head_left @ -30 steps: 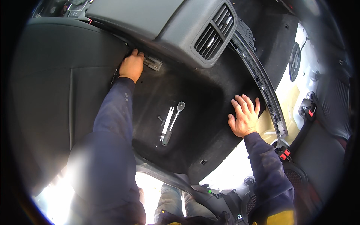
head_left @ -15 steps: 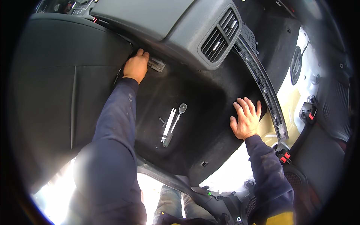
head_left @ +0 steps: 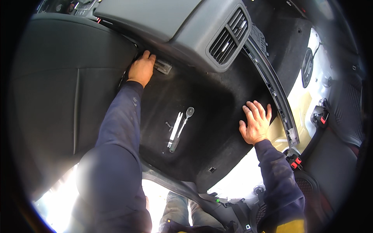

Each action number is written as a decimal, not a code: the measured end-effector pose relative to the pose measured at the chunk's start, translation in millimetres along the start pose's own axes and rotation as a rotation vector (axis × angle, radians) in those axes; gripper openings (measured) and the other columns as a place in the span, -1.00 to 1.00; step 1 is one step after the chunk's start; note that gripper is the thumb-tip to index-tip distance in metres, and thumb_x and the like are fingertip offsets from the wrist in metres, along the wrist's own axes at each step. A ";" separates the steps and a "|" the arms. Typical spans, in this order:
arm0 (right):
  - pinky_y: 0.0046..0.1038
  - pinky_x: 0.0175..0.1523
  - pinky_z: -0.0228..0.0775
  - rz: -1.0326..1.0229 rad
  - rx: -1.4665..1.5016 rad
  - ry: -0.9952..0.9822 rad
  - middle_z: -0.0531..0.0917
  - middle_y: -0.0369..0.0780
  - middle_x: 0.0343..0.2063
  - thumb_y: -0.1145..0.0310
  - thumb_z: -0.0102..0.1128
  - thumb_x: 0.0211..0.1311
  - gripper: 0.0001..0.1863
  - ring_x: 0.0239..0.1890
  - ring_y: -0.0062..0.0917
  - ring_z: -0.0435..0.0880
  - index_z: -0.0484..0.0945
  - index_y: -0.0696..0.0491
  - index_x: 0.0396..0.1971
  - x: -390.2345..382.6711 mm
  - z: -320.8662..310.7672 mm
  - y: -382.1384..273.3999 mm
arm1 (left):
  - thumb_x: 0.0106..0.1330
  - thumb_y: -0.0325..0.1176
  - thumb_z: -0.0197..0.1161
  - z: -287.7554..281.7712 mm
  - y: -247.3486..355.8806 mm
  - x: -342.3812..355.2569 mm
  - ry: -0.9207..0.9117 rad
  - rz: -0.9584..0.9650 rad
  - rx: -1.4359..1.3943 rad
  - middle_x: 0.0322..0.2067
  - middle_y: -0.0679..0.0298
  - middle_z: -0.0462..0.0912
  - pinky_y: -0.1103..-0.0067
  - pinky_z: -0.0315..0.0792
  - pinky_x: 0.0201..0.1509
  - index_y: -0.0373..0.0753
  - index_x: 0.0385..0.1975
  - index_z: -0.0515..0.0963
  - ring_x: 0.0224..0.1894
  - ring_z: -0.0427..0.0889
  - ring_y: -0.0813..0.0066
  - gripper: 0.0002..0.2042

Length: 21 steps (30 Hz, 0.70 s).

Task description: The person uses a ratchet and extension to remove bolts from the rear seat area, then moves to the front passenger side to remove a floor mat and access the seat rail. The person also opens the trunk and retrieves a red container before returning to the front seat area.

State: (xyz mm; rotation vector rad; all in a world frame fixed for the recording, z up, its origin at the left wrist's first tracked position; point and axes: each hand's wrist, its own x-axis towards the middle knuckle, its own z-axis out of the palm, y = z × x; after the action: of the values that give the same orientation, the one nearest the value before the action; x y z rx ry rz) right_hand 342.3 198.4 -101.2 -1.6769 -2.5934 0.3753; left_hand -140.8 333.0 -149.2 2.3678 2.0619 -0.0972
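Note:
My left hand [head_left: 141, 71] reaches down beside the base of the black front seat [head_left: 46, 93], its fingers bent together. What they close on is hidden under the hand. Right beside its fingertips is a grey slotted floor vent piece [head_left: 163, 67]. My right hand [head_left: 256, 122] lies with spread fingers on the black floor carpet [head_left: 217, 128], near the sill edge. Between my hands, a ratchet wrench [head_left: 182, 128] with a dark handle lies on the carpet. Close along it is a flat silver pry tool [head_left: 175, 130] with notched ends, and beside that a small dark bolt [head_left: 169, 125].
The centre console [head_left: 190, 31] with its rear air vents [head_left: 229, 37] overhangs the floor at the top. A long curved dark trim strip [head_left: 272, 85] lies along the right. Seat belt buckles [head_left: 296, 162] with red buttons and a black speaker-like oval part [head_left: 307, 68] are farther right.

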 end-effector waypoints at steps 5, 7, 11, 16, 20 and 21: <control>0.30 0.65 -0.12 -0.001 0.005 0.008 0.57 -0.23 0.37 0.13 0.38 0.11 -0.35 0.53 -0.27 0.38 0.66 0.01 0.25 -0.3 -0.6 0.0 | 0.54 -0.32 0.26 2.3 -1.2 1.0 -0.102 -0.143 0.012 0.17 0.02 0.66 0.10 0.72 -0.02 -0.24 -0.01 0.64 -0.09 0.82 -0.08 -0.82; 0.30 0.65 -0.12 0.002 0.010 0.008 0.57 -0.23 0.37 0.13 0.38 0.11 -0.35 0.53 -0.27 0.38 0.66 0.01 0.25 0.0 -0.4 0.0 | 0.56 -0.29 0.24 2.5 -1.2 1.8 -0.047 -0.001 0.037 0.15 0.01 0.67 0.09 0.72 -0.02 -0.25 -0.01 0.64 -0.09 0.82 -0.08 -0.80; 0.30 0.66 -0.12 0.001 0.009 0.014 0.57 -0.23 0.36 0.13 0.37 0.12 -0.36 0.53 -0.27 0.38 0.66 0.01 0.24 0.1 -0.1 0.5 | 0.59 -0.24 0.21 2.3 -0.4 1.7 -0.118 -0.166 0.023 0.12 -0.01 0.67 0.08 0.72 -0.05 -0.26 -0.01 0.63 -0.10 0.83 -0.09 -0.78; 0.30 0.66 -0.13 0.004 0.013 0.005 0.58 -0.23 0.36 0.12 0.37 0.12 -0.36 0.53 -0.27 0.38 0.66 0.01 0.24 0.2 -0.8 0.7 | 0.56 -0.21 0.27 -0.3 1.3 1.4 -0.095 -0.044 0.043 0.16 -0.02 0.66 0.08 0.72 -0.04 -0.25 0.01 0.64 -0.10 0.82 -0.13 -0.76; 0.30 0.66 -0.12 0.003 0.015 0.008 0.58 -0.23 0.36 0.13 0.38 0.11 -0.36 0.53 -0.27 0.38 0.66 0.02 0.23 -0.5 -0.4 0.9 | 0.52 -0.25 0.31 0.1 1.7 0.9 -0.167 -0.202 0.021 0.20 -0.02 0.64 0.07 0.72 0.00 -0.24 0.01 0.64 -0.09 0.82 -0.15 -0.77; 0.30 0.66 -0.12 0.004 0.011 0.008 0.58 -0.23 0.36 0.13 0.38 0.11 -0.36 0.53 -0.27 0.38 0.66 0.02 0.23 -0.3 -0.3 1.0 | 0.53 -0.24 0.30 0.4 1.6 -0.3 -0.148 -0.153 -0.003 0.20 -0.02 0.64 0.08 0.72 0.00 -0.24 0.01 0.65 -0.09 0.82 -0.15 -0.77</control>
State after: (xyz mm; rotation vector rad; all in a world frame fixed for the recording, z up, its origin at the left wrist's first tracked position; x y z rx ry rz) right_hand 343.4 198.5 -101.1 -1.6770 -2.5781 0.3820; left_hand -139.3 332.4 -149.6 2.1262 2.1666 -0.2600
